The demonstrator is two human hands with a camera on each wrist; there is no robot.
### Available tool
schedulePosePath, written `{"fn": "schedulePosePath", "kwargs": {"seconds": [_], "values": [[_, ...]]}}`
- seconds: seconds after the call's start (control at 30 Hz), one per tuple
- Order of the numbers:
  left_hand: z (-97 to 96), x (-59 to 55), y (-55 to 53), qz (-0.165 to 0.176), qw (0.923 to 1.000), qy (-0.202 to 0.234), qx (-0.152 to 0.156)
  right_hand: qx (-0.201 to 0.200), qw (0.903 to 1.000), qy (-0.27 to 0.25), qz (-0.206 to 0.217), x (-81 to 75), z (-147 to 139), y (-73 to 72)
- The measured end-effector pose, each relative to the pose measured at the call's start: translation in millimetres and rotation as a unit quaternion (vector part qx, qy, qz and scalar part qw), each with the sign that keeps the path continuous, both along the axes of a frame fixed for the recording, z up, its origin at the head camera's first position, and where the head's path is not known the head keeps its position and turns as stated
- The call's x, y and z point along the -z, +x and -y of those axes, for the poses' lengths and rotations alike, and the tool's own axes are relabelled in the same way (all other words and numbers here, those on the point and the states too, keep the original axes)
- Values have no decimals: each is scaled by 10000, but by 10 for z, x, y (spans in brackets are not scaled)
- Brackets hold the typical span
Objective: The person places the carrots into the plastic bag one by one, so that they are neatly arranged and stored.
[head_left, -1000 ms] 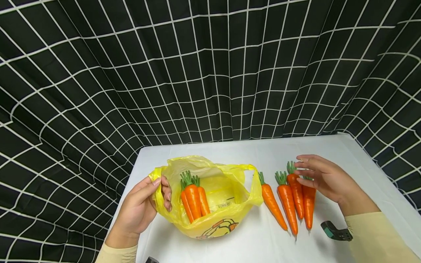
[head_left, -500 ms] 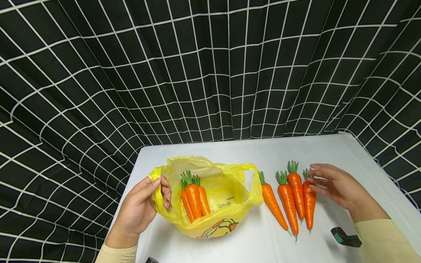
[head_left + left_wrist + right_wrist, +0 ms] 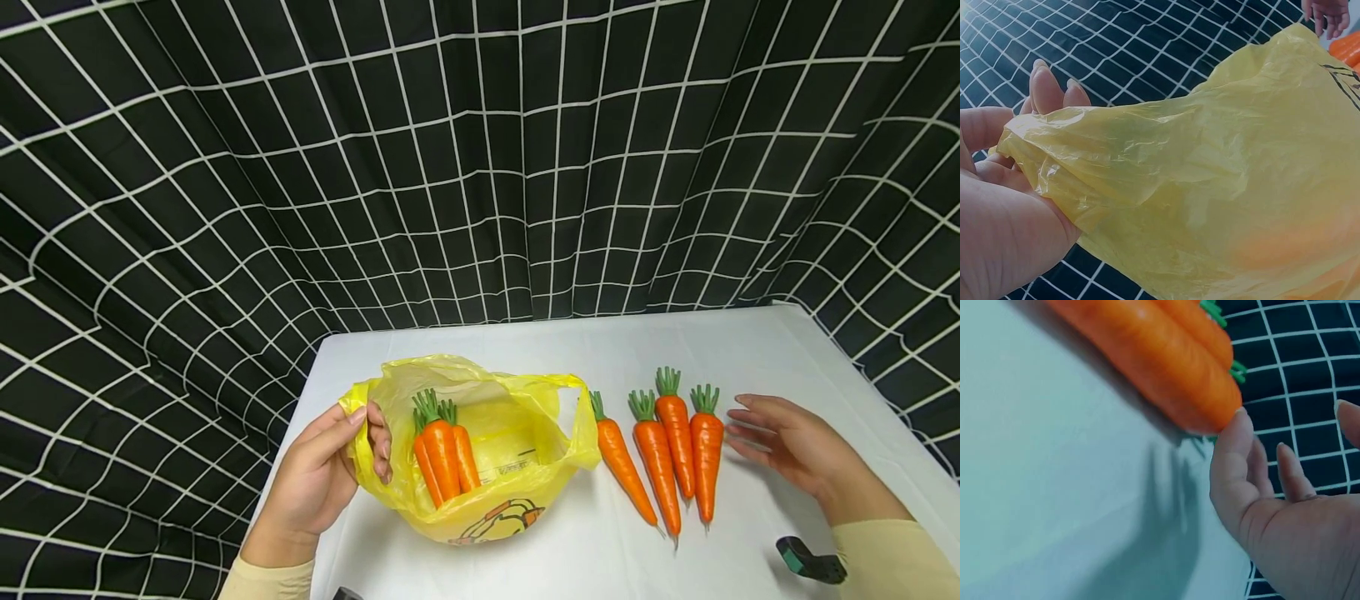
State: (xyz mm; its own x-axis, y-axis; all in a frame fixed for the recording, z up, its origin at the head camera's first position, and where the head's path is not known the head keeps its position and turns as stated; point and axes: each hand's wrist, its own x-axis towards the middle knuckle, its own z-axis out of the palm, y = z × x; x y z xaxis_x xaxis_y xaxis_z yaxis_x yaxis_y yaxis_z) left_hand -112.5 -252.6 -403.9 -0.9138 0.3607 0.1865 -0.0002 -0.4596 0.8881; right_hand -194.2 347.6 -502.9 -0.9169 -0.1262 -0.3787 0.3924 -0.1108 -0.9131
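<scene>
My left hand grips the left handle of a yellow plastic bag, its mouth held wide and facing me. Inside lean 3 carrots with green tops. The bag's film stretches from my fingers across the left wrist view, orange showing through it. Several more carrots lie right of the bag, the leftmost carrot beside its right handle. My right hand is relaxed and holds nothing, fingers just right of the rightmost carrot. In the right wrist view a fingertip overlaps the end of a carrot.
A white-covered table carries everything. Black cloth with a white grid hangs behind it and along both sides. A dark wrist device sits by my right sleeve.
My right hand has drawn back to the right and toward me, from over the right-hand carrots to beside them, uncovering their green tops. My left hand and the bag have stayed in place.
</scene>
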Motion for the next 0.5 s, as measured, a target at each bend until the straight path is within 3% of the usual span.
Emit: {"fn": "schedulePosePath", "kwargs": {"seconds": [0.17, 0.33, 0.5], "values": [[6, 2, -6, 6, 10000, 27, 12, 68, 9990, 318, 309, 67, -47, 3], [4, 12, -25, -10, 9999, 80, 81, -23, 9983, 229, 540, 126, 11, 22], [-2, 23, -39, -20, 9998, 153, 123, -90, 9978, 400, 521, 155, 85, 31]]}}
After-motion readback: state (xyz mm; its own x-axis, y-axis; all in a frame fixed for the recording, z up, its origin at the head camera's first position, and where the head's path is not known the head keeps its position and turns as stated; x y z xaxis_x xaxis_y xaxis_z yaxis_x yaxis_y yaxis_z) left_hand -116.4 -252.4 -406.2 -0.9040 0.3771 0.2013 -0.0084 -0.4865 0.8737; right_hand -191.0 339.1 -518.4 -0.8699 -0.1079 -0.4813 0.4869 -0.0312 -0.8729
